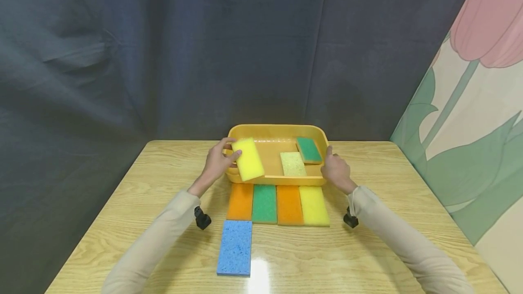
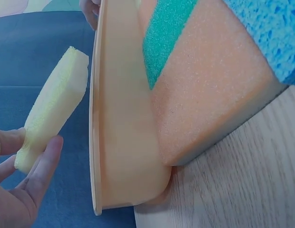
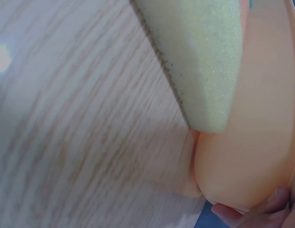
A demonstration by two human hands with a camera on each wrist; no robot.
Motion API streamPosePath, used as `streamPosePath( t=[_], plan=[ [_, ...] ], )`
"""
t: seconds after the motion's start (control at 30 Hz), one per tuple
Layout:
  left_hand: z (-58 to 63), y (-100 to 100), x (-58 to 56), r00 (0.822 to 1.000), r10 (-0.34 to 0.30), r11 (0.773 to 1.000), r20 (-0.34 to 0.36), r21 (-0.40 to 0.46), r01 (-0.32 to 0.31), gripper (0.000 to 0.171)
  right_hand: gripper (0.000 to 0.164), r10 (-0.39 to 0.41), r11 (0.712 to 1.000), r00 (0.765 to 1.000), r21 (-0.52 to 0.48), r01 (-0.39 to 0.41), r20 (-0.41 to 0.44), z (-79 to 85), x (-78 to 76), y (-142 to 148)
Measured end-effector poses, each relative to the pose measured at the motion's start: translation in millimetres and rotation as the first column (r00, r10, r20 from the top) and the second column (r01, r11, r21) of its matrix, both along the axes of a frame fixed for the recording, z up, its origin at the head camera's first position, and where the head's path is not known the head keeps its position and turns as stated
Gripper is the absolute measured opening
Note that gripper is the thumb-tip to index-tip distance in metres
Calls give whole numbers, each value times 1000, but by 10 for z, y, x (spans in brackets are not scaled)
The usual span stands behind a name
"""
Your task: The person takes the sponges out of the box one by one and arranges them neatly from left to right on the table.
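My left hand [image 1: 218, 162] pinches a yellow sponge [image 1: 248, 159] between thumb and fingers, tilted over the left side of a yellow-orange plastic tray [image 1: 261, 179]. The left wrist view shows this sponge [image 2: 54, 107] edge-on, above the tray's rim. At the opposite end, my right hand [image 1: 337, 170] holds the tray's right side, with the thumb along the rim. Inside the tray lie a pale yellow sponge [image 1: 293, 164] and a green-topped sponge [image 1: 309, 150], which leans near the right wall.
Against the tray's front stands a row of sponges: orange [image 1: 240, 202], green [image 1: 264, 204], orange [image 1: 289, 205] and yellow [image 1: 314, 206]. A blue sponge [image 1: 234, 248] lies nearer on the wooden table [image 1: 310, 262]. Behind hangs a dark curtain [image 1: 269, 49].
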State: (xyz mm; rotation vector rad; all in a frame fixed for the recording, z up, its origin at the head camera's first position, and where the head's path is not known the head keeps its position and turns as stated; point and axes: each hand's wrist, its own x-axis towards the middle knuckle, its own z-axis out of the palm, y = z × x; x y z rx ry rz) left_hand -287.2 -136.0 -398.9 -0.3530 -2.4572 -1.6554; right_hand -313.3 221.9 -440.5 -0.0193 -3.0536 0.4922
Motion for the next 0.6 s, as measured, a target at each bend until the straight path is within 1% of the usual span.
streamPosePath(
  t=[0.13,0.33,0.47,0.6],
  plan=[
    [9,-5,26,1000,-13,1000,7,-4,13,44,70,-5,1000,1000,7,5,4,0,-7,-1],
    [-2,-16,75,999,-51,999,9,4,51,42,71,-9,1000,1000,7,8,6,14,1,0],
    [-34,-19,111,997,-72,997,36,23,71,42,71,-9,1000,1000,1,9,9,16,8,-4],
    [-51,-7,160,995,-78,997,56,26,76,40,70,-15,1000,1000,-6,15,16,18,11,-12]
  ],
)
